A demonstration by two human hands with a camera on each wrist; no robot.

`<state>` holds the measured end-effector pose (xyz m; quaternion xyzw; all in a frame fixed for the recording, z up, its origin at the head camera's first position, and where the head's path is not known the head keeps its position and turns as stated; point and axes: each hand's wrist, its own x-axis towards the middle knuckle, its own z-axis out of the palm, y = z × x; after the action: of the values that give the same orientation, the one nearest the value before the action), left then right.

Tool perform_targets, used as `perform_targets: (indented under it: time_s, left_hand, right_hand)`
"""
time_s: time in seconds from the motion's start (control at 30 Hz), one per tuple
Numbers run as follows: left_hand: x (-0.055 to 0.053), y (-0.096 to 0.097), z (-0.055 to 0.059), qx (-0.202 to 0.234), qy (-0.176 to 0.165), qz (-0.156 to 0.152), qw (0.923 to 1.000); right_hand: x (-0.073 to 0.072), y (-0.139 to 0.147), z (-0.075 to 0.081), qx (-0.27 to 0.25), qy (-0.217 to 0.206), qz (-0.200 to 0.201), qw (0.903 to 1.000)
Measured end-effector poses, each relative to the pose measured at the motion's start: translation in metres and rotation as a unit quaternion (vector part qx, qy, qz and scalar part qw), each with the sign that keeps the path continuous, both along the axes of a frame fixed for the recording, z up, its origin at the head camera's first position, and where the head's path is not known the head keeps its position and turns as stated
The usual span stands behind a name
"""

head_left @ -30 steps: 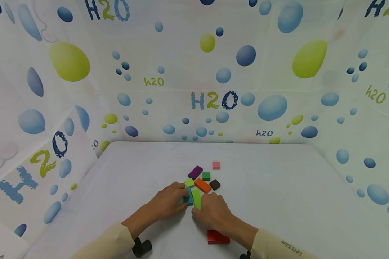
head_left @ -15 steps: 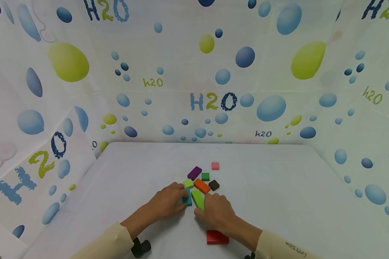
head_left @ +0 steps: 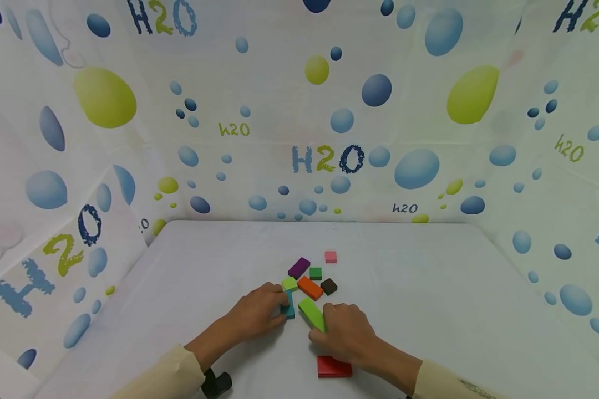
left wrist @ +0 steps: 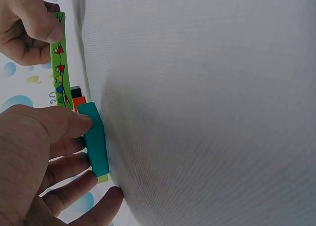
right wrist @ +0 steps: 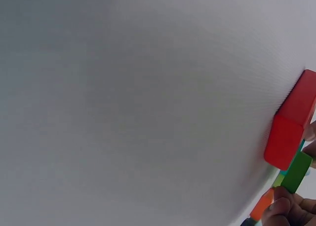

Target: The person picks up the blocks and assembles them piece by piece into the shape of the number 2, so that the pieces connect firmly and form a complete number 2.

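Observation:
My left hand (head_left: pixel 258 311) holds a teal wooden block (head_left: pixel 289 307) on the white table, with thumb and fingers along its sides. In the left wrist view, that thumb lies on the end of the teal block (left wrist: pixel 96 142). A long light-green block (head_left: pixel 311 313) is pinched in my right hand (head_left: pixel 348 331), tilted and apart from the teal one. Flag drawings show on one face of the light-green block (left wrist: pixel 61 63) in the left wrist view. Just in front of my right hand lies a red block (head_left: pixel 334 367), seen large in the right wrist view.
Beyond my hands lie a small lime block (head_left: pixel 289 284), an orange block (head_left: pixel 310 288), a dark brown block (head_left: pixel 329 286), a green block (head_left: pixel 315 273), a purple block (head_left: pixel 299 268) and a pink block (head_left: pixel 331 256). A patterned curtain (head_left: pixel 259 166) stands behind the table.
My right hand has moved right, drawing the light-green block away from the teal block and turning it aslant. My left hand stays at the teal block.

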<state>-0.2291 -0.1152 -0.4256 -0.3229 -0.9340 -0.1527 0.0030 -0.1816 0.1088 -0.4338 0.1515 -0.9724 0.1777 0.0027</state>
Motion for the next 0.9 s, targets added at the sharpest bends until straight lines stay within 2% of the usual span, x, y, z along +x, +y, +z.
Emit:
perform_targets:
  time_s: [0.43,0.9]
  left_hand:
    - [-0.003,-0.002,-0.001,0.001,-0.003,0.003,1.0]
    - [-0.008,-0.003,0.0,-0.002,0.002,-0.008,1.0]
  right_hand:
    - [0.002,0.01,-0.004,-0.033,0.039,0.058,0.997]
    - [-0.001,0.013,-0.007,-0.051,0.083,0.123,0.9876]
